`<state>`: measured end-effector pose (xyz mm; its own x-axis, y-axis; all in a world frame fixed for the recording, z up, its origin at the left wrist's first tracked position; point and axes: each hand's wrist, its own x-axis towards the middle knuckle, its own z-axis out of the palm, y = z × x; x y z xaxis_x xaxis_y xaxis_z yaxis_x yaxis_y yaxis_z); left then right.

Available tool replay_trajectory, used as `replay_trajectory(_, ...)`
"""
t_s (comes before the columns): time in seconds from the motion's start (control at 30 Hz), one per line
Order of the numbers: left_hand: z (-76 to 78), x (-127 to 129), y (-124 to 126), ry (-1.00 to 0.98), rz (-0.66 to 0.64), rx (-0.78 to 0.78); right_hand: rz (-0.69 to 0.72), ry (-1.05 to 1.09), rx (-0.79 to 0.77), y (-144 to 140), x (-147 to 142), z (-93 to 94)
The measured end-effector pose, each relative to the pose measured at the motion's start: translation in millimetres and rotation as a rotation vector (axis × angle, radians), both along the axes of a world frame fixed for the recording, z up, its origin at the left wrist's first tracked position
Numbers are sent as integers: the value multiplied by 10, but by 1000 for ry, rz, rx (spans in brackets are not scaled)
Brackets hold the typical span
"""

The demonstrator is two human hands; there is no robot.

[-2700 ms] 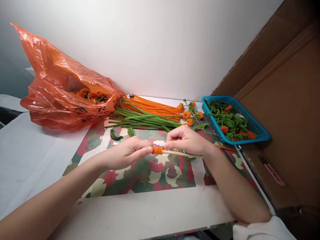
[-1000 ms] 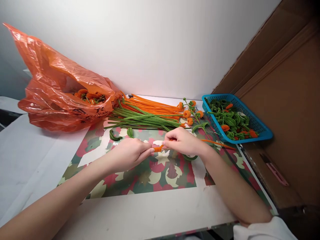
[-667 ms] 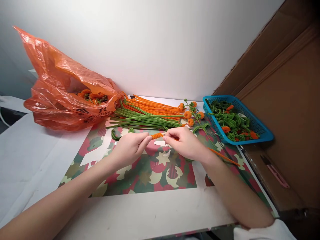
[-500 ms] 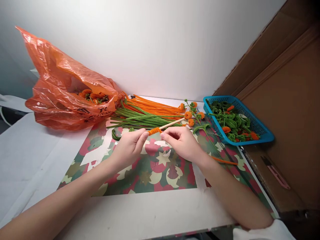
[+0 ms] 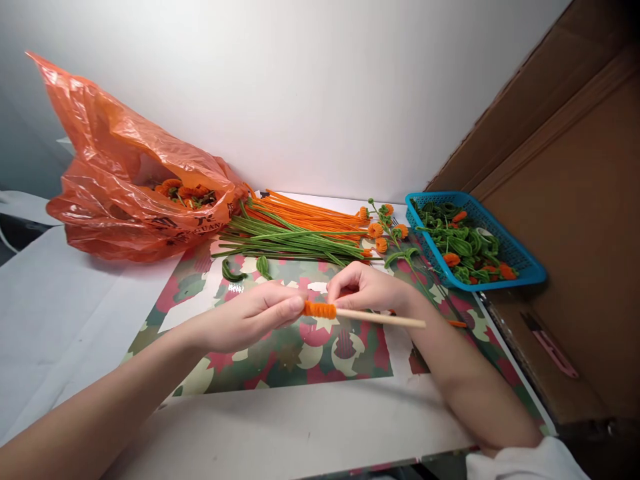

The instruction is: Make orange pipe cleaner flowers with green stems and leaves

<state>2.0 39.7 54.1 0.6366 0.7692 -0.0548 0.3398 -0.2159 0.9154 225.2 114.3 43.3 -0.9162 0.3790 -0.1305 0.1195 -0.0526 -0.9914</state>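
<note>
A patterned mat (image 5: 300,353) lies on the table (image 5: 60,307). At its far left sits a plastic bag (image 5: 125,180), with coiled pieces inside. Right of the bag, along the mat's far edge, lies a bundle of pipe cleaners (image 5: 295,230) (stems side by side). Further right stands a basket (image 5: 520,263), beside a cardboard wall (image 5: 575,200).

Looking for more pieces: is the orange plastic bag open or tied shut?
Open: the orange plastic bag lies on its side, mouth gaping, orange pieces visible inside.
</note>
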Motion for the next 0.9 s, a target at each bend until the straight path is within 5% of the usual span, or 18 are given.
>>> replay_trajectory(0.17, 77, -31, 18, 217, -199, -22, 54, -95, 190, -3, 56, 66)
replay_trajectory(0.27, 96, -33, 11, 374, -188, -15, 1, -209, 372, -61, 57, 138)
replay_trajectory(0.53, 74, -85, 36, 512, 130, 42, -401, -374, 878, -287, -73, 263)
replay_trajectory(0.77, -5, 19, 77, 386, 481, 275, -753, -224, 1001, -389, -213, 92)
replay_trajectory(0.9, -84, 70, 88, 287, 612, 347, -792, -146, 1018, -435, -279, -6)
